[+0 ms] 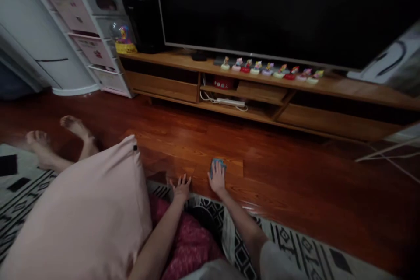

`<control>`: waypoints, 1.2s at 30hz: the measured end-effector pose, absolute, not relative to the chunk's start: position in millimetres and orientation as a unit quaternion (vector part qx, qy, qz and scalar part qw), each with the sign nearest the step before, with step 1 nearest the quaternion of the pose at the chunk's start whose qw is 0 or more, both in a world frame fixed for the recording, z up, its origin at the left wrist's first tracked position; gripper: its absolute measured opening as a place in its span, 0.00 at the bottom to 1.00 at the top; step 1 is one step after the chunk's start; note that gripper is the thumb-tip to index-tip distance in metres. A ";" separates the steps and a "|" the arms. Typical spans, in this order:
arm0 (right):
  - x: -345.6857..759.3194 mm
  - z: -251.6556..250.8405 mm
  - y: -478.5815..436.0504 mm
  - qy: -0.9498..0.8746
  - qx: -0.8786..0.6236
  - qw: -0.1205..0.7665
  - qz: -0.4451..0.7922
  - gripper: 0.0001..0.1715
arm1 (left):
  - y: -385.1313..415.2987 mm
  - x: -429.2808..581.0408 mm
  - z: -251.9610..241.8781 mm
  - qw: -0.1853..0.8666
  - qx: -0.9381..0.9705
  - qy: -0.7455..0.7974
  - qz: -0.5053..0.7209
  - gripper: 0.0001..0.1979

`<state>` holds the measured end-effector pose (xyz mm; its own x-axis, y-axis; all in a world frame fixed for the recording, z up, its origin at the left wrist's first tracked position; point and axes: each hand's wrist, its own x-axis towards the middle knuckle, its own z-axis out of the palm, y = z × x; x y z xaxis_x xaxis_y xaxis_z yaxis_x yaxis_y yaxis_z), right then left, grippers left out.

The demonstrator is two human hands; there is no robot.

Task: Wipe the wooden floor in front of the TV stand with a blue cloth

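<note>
My right hand [217, 179] lies palm down on a small blue cloth [219, 164] on the dark red wooden floor [278, 175], fingers pressed onto it. My left hand [181, 187] rests flat on the floor just left of it, fingers spread, holding nothing. Both arms reach forward over the edge of a black-and-white patterned rug [295, 245].
A large pink pillow [85, 214] fills the lower left, with another person's bare feet [55, 140] beyond it. A low wooden TV stand [262, 92] holds a big dark screen [282, 8] and a row of small figurines [272, 69]. White drawers [95, 30] stand at the left.
</note>
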<state>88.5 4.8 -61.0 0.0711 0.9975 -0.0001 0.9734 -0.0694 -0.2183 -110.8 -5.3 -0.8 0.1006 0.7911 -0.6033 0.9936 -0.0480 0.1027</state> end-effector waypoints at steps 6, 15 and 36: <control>108.3 -108.8 -115.0 -0.809 -0.571 0.040 0.134 0.42 | -5.6 -102.5 -22.8 0.259 0.695 0.647 -0.176 0.40; 74.2 -42.8 35.5 -0.708 -0.691 0.039 0.140 0.36 | 0.3 -96.5 -33.0 0.273 0.693 0.642 -0.182 0.38; 220.4 -77.1 -48.4 -0.505 -0.858 0.061 0.065 0.37 | 10.2 -111.8 -14.4 0.293 0.705 0.622 -0.176 0.45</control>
